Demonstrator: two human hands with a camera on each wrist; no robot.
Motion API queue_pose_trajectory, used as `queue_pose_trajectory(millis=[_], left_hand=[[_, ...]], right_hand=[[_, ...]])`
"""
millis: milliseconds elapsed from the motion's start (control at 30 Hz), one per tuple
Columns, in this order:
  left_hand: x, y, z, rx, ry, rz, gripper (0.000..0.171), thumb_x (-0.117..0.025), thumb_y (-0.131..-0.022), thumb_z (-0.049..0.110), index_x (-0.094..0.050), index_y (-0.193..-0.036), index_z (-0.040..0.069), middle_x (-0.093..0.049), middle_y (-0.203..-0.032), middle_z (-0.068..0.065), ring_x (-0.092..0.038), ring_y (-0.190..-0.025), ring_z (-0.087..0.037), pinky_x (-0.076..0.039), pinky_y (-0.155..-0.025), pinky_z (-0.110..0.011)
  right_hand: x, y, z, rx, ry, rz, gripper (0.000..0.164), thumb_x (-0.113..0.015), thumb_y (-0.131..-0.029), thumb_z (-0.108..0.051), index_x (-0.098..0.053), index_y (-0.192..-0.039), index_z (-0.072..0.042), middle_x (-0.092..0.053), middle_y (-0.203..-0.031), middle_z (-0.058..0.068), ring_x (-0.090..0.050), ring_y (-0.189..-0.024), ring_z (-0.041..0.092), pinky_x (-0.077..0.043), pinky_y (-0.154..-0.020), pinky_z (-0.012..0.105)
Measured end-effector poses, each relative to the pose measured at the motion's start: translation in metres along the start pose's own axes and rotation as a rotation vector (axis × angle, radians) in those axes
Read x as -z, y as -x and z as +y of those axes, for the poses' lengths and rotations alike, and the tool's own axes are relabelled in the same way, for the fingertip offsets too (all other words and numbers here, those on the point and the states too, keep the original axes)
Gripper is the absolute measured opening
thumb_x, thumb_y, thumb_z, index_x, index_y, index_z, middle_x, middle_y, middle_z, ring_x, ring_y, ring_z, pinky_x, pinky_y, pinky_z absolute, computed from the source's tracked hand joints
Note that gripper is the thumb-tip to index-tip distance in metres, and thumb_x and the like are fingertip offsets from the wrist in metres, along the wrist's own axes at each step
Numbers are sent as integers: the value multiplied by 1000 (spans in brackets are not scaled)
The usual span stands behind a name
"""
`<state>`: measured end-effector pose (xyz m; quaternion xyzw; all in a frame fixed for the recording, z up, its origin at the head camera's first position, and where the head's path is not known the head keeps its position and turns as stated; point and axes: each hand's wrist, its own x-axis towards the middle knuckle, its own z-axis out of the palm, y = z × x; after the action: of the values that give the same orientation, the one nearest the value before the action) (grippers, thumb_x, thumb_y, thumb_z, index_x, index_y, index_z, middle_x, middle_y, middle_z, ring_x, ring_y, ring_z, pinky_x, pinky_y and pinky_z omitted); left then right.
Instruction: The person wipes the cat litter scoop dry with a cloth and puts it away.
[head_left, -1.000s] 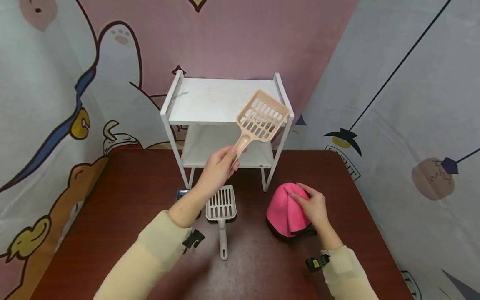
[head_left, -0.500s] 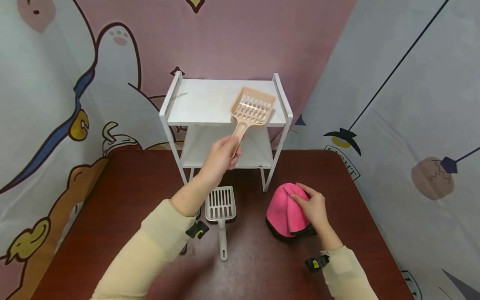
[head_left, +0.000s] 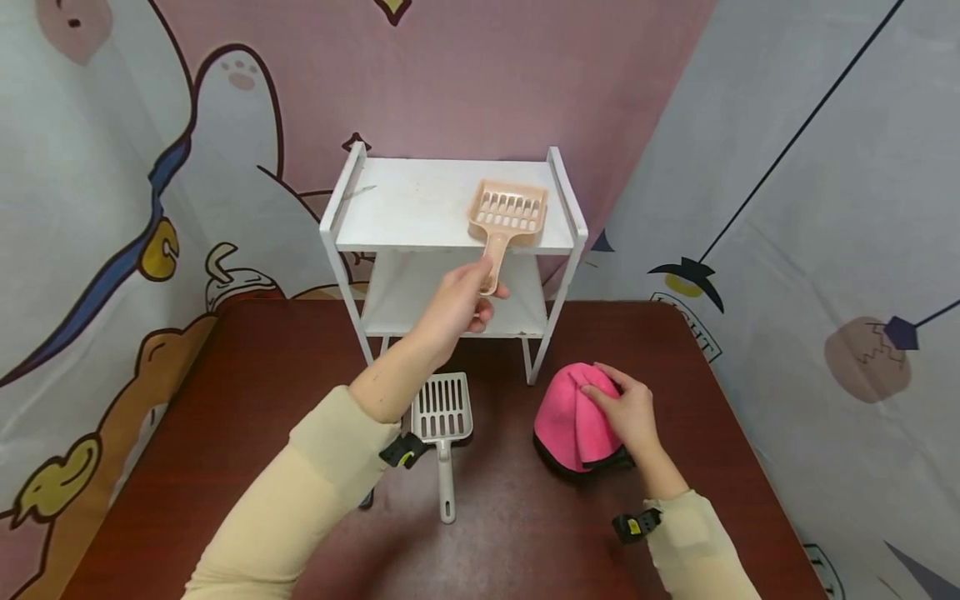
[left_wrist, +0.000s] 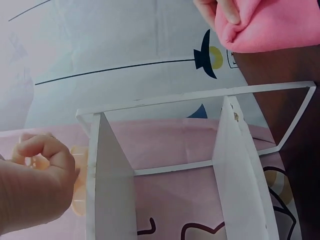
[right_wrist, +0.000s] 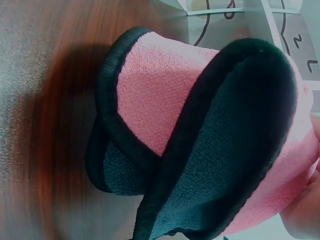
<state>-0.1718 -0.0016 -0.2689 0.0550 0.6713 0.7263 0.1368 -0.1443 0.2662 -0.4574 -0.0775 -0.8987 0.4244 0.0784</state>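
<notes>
Two hands were at work over one dark red-brown tabletop [head_left: 262, 392], with two slotted scoops, one pink cloth and one white shelf unit [head_left: 420, 200] of two boards. One small dark end [head_left: 367, 500] also showed below the left forearm; the rest of it was hidden, so what it belonged to could not be told. Each wrist carried one black camera.

The peach scoop [head_left: 498, 240] was pale and glossy, with a squarish head, raised rim, rows of rounded slots and a slim straight handle. Its head was over the right half of the upper board, the handle jutting past the front edge; whether it touched the board could not be told. The left hand [head_left: 459, 300] had its fingers curled and gripped that handle.

The grey scoop [head_left: 444, 440] lay on the tabletop in front of the shelf unit, handle toward the person, with long slots above shorter ones.

The right hand [head_left: 628, 410] pinched the top of the pink cloth [head_left: 562, 421] between thumb and fingers. Fuzzy, black-edged and dark inside, the cloth stood folded on the tabletop, right of the grey scoop.
</notes>
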Motion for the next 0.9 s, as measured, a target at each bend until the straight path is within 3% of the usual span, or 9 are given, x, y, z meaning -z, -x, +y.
queue_pose_trajectory(millis=[233, 367, 633, 900], left_hand=[[7, 17, -7, -35, 32, 11, 43, -44, -99, 22, -39, -139, 10, -61, -110, -17, -45, -53, -5, -36, -50, -17], [6, 20, -10, -70, 46, 25, 45, -50, -97, 17, -39, -140, 13, -61, -117, -19, -46, -55, -4, -40, -54, -16], [2, 11, -10, -84, 44, 40, 47, -54, -95, 15, -40, -140, 13, -62, -119, -18, -46, -56, -4, -43, -55, -16], [-6, -2, -6, -82, 55, 42, 48, -57, -94, 15, -42, -139, 13, -62, -120, -19, -45, -55, -3, -41, -54, -16]], right_hand=[[0, -1, 0, 52, 5, 17, 47, -71, -83, -24, -60, -125, -6, -61, -122, 19, -59, -106, 31, -50, -79, 30], [-2, 0, -1, 63, 1, 10, 47, -72, -83, -24, -60, -125, -7, -62, -121, 18, -60, -104, 30, -49, -76, 24], [-3, 2, -4, 64, -1, 19, 46, -73, -82, -20, -61, -124, -6, -62, -120, 18, -59, -106, 31, -50, -84, 43], [-1, 4, -3, 27, -13, 1, 46, -72, -83, -20, -60, -125, -6, -61, -123, 19, -58, -109, 32, -50, -86, 45]])
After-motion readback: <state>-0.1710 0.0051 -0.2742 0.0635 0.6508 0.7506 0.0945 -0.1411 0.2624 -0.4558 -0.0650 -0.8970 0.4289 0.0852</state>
